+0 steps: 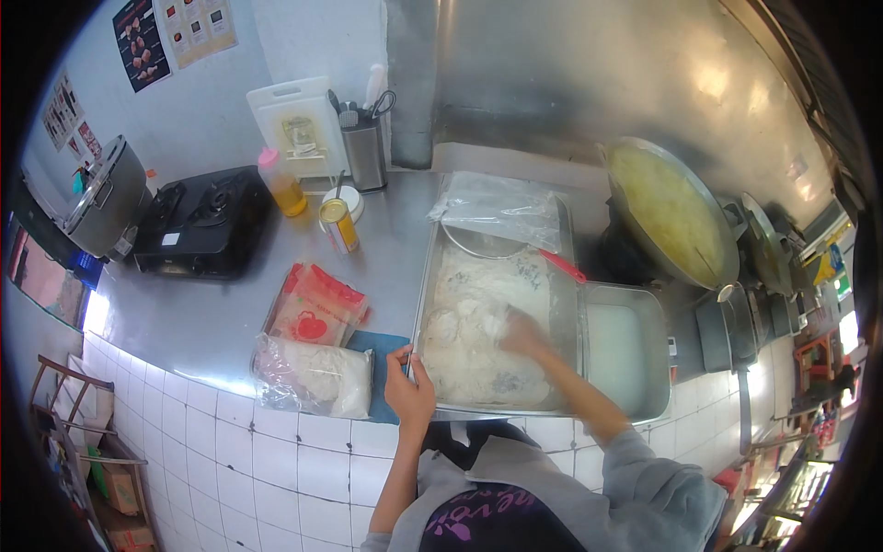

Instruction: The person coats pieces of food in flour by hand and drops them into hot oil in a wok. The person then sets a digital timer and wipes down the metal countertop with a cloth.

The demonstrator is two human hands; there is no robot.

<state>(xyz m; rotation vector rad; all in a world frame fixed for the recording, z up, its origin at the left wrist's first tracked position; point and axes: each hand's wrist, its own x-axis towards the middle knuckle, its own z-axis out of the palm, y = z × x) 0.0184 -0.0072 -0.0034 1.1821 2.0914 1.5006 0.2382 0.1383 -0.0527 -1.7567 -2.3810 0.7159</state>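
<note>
A wide metal tray [429,313] of white flour [478,354] lies before me, with pale lumps near its middle. My left hand [410,388] grips the tray's left rim near the front corner. Inside the tray, my right hand [524,335] reaches into the flour beside the lumps; motion blurs its fingers, so what they hold is unclear. A sieve with a red handle [563,267] rests at the back of the tray, partly under a clear plastic bag [497,207].
Right of the tray stands a metal pan of cloudy liquid [625,336]. Behind it is a large wok of yellowish oil [667,212]. Leftward are a bag of white powder [317,373], a red-and-white packet [317,308], an open can [338,226] and a black stove [207,221].
</note>
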